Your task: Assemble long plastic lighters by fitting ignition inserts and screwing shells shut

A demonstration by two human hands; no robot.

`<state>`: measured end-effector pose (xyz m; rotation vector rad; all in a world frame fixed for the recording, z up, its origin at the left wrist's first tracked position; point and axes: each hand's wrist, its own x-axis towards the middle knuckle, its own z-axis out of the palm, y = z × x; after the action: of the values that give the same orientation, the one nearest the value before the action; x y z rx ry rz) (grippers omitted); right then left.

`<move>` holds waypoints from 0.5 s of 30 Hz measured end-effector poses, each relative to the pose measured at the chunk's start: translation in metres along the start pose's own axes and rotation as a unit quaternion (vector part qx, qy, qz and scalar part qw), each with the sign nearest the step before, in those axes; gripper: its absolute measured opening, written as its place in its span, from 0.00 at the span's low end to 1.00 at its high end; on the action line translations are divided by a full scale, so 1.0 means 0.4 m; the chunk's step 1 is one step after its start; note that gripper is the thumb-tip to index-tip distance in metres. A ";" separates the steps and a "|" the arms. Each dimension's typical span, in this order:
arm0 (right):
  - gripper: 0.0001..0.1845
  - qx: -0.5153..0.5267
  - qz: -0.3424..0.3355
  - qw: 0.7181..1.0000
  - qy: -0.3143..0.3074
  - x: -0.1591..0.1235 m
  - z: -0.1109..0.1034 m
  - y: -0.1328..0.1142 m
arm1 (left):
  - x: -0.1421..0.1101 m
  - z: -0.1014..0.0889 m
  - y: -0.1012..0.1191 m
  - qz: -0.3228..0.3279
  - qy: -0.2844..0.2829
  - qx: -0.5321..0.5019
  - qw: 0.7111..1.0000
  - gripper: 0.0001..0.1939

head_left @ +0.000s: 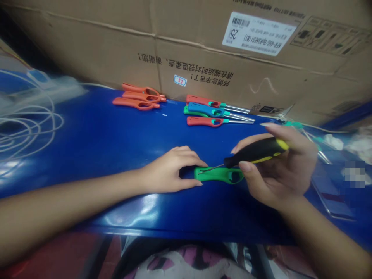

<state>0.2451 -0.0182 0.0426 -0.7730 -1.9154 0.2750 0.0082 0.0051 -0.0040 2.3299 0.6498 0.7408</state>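
Note:
A green lighter handle (pixel 215 175) lies on the blue table in front of me. My left hand (pixel 181 168) grips its left end between thumb and fingers. In my right hand (pixel 279 166) is a black and yellow screwdriver (pixel 255 151), its handle tilted up to the right. The thin shaft slants down to the left, with its tip at the slot near the handle's left end. My right thumb is close to the right end of the green handle and partly hides it.
Orange lighter handles (pixel 136 103) lie at the back left. Long-nosed lighters (pixel 206 121) in red, blue and green lie beside them, before a large cardboard box (pixel 116 46). White cable (pixel 29 128) coils at the left; a phone-like flat object (pixel 334 197) lies at the right.

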 end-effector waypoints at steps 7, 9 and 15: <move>0.27 -0.022 0.018 1.000 -0.007 0.000 -0.004 -0.005 | 0.000 0.000 -0.002 0.005 0.003 0.000 1.000 0.18; 0.28 -0.019 0.010 1.000 -0.007 0.000 -0.004 -0.005 | 0.000 0.000 -0.002 0.004 0.003 -0.001 1.000 0.18; 0.30 0.001 0.004 1.000 -0.017 0.004 -0.005 -0.007 | 0.000 0.000 -0.002 0.003 -0.003 0.000 1.000 0.18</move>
<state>0.2451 -0.0198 0.0462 -0.7795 -1.9438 0.2969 0.0080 0.0058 -0.0043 2.3342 0.6396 0.7377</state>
